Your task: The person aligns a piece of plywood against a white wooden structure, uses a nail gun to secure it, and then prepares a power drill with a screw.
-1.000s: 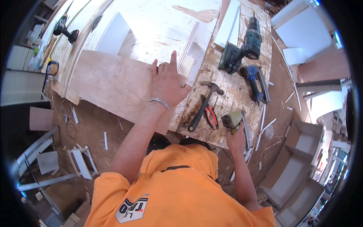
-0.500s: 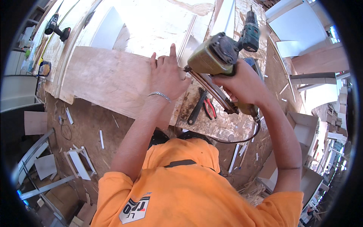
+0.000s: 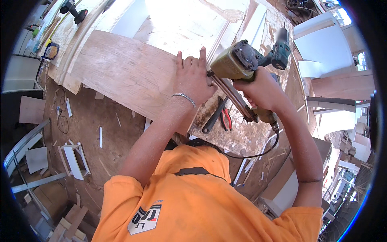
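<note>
My left hand [image 3: 191,80] lies on a thin plywood board [image 3: 121,66], its fingers stretched out and its palm near the board's right end. My right hand [image 3: 262,90] is wrapped round the handle of an olive-green air nail gun [image 3: 235,62], whose long magazine slants down toward me. The gun's nose is beside my left thumb, at the board's right end; whether it touches the wood I cannot tell. A hose [image 3: 262,152] runs from the gun's rear end toward my waist. Below the magazine, red-handled pliers [image 3: 226,118] and a dark, long-handled tool [image 3: 213,117] rest on the worn bench.
A green drill [image 3: 281,52] lies just beyond the nail gun, and another drill [image 3: 73,11] sits at the far left. White panels [image 3: 322,44] lean on the right. Offcuts and a small white frame [image 3: 75,161] litter the brown floor.
The view has shifted, so the bench and tools appear higher and further right. My left hand stays flat on the plywood and my right hand keeps its grip on the nail gun.
</note>
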`<action>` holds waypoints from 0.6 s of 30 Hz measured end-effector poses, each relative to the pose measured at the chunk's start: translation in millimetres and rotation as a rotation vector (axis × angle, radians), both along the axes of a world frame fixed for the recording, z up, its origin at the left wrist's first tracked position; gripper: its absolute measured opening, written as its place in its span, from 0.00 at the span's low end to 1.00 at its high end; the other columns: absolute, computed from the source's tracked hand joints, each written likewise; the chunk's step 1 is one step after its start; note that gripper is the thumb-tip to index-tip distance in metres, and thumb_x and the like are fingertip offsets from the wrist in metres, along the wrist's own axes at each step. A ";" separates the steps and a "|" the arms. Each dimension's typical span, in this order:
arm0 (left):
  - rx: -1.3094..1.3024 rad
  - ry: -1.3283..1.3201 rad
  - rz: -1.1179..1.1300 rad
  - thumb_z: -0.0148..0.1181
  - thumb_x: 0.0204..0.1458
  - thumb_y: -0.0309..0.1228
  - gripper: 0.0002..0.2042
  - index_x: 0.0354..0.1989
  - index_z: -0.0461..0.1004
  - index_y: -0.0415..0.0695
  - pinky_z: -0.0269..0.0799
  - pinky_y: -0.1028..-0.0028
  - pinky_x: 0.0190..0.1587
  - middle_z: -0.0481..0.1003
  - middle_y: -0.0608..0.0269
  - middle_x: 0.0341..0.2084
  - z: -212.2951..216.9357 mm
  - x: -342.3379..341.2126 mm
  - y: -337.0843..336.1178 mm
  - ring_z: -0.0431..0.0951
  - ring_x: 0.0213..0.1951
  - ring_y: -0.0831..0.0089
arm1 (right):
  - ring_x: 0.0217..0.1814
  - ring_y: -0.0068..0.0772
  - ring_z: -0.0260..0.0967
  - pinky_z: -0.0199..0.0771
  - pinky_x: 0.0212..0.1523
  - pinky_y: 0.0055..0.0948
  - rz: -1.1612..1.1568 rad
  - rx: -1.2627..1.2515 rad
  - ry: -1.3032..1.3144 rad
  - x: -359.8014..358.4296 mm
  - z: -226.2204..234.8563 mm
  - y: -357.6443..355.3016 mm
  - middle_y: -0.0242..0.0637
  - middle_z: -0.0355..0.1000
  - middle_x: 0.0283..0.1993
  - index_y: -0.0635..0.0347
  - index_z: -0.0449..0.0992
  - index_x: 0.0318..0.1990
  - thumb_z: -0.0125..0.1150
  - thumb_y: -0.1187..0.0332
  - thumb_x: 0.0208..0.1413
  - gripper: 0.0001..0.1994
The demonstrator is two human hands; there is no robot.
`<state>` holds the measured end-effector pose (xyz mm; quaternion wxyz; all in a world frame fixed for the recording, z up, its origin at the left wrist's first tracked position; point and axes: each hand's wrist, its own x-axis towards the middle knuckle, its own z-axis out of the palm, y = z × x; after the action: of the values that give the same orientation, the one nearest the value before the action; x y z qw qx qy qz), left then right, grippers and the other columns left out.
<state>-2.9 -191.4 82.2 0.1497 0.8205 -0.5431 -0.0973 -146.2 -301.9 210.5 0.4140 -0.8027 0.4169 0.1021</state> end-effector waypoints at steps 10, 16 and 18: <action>-0.047 -0.062 -0.061 0.57 0.58 0.58 0.46 0.72 0.53 0.30 0.39 0.53 0.77 0.54 0.37 0.73 14.0 -9.7 71.6 0.48 0.76 0.48 | 0.18 0.25 0.68 0.69 0.22 0.30 0.036 -0.094 -0.022 5.9 4.8 13.1 0.33 0.68 0.17 0.70 0.77 0.33 0.65 0.64 0.52 0.14; -0.048 -0.001 -0.098 0.54 0.61 0.56 0.40 0.70 0.58 0.33 0.45 0.53 0.75 0.56 0.41 0.72 12.2 -11.8 95.8 0.52 0.75 0.49 | 0.27 0.39 0.78 0.76 0.35 0.38 0.027 -0.084 0.131 8.2 8.0 11.7 0.47 0.77 0.25 0.71 0.80 0.38 0.65 0.57 0.53 0.19; -0.067 0.010 -0.093 0.55 0.61 0.55 0.39 0.70 0.58 0.34 0.46 0.53 0.75 0.56 0.42 0.72 8.1 -10.4 97.9 0.52 0.75 0.49 | 0.21 0.32 0.75 0.74 0.29 0.35 -0.003 -0.059 0.146 9.5 6.0 11.1 0.41 0.74 0.21 0.70 0.80 0.35 0.65 0.59 0.53 0.18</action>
<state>-13.3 -93.5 90.3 0.1749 0.7884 -0.5829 -0.0899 -136.7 -290.9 216.6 0.3588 -0.8043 0.4501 0.1473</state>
